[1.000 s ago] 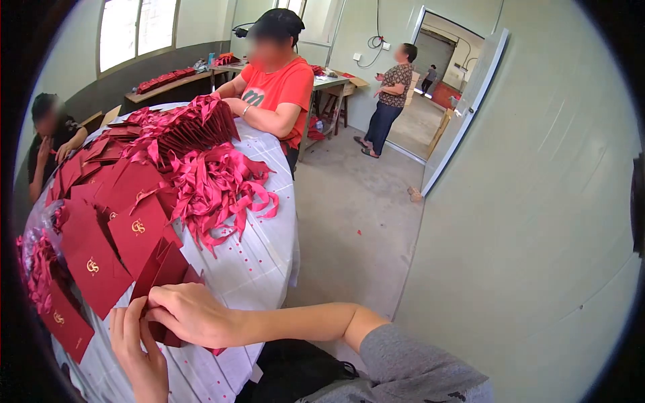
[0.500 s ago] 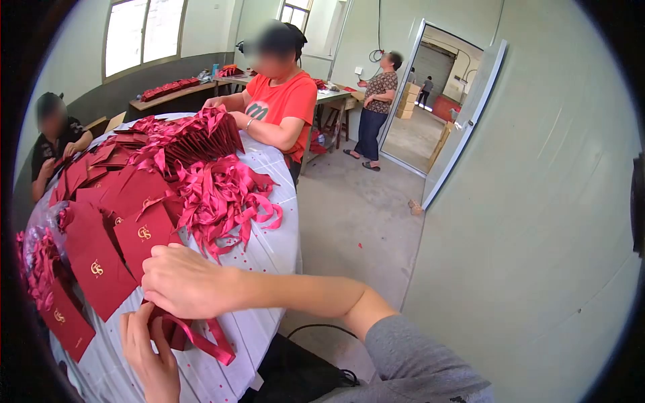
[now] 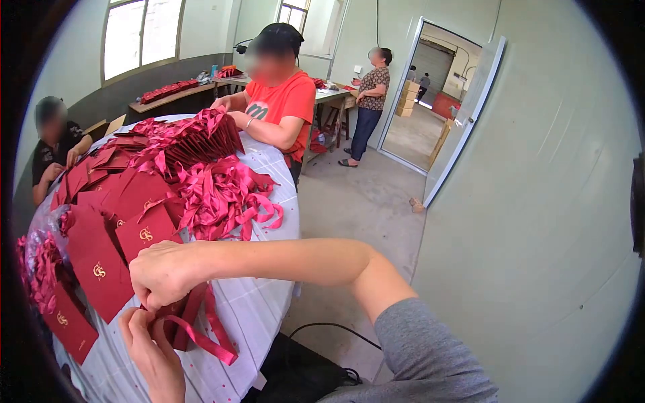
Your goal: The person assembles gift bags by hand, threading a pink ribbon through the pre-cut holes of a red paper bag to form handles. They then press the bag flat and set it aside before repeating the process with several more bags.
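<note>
A small dark red paper gift bag (image 3: 195,310) is at the table's near edge, partly covered by my hands. From it a pink-red ribbon handle (image 3: 216,329) loops to the right. My left hand (image 3: 153,356) grips the bag's near side, thumb and fingers closed. Reaching across from the right, my right hand (image 3: 163,272) is closed just above the left fingertips, at the bag's upper edge; what its fingers pinch is hidden. Flat red bags with gold lettering (image 3: 99,272) lie just beyond my hands, next to a heap of ribbon handles (image 3: 225,195).
A white cloth (image 3: 259,295) covers the round table. Across it, a person in an orange-red shirt (image 3: 285,101) handles bags; another in black (image 3: 57,151) sits at the left. Someone stands near the open door (image 3: 467,121). A dark cable (image 3: 329,326) runs by the floor.
My right hand has moved slightly left and down, and its elbow has risen. More of the bag shows beneath my wrist. The standing person has turned and lowered their head.
</note>
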A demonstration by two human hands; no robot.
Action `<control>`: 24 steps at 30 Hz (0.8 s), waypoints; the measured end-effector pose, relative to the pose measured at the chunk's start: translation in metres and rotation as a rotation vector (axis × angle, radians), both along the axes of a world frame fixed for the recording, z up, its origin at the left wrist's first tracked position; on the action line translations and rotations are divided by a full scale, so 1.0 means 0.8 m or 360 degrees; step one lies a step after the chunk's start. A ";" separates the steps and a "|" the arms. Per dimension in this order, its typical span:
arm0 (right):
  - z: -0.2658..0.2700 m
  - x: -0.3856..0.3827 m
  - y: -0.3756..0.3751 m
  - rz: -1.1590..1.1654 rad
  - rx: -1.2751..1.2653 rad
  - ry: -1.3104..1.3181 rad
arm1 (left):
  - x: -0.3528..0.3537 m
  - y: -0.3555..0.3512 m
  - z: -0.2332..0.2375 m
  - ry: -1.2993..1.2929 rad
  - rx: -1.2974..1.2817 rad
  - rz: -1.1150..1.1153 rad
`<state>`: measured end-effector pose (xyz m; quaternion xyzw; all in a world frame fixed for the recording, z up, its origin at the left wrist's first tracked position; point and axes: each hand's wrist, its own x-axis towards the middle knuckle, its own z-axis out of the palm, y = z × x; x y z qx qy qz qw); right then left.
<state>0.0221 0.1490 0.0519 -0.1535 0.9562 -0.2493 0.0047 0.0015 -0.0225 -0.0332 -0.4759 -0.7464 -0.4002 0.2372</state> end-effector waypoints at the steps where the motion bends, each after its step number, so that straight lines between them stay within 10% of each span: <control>1: 0.003 0.002 -0.002 0.0025 -0.0009 0.0008 | -0.001 0.000 -0.002 0.0016 0.0021 0.0039; 24: 0.009 -0.020 0.013 -0.0068 -0.0918 -0.0070 | 0.002 0.005 0.020 0.0037 0.0048 -0.0176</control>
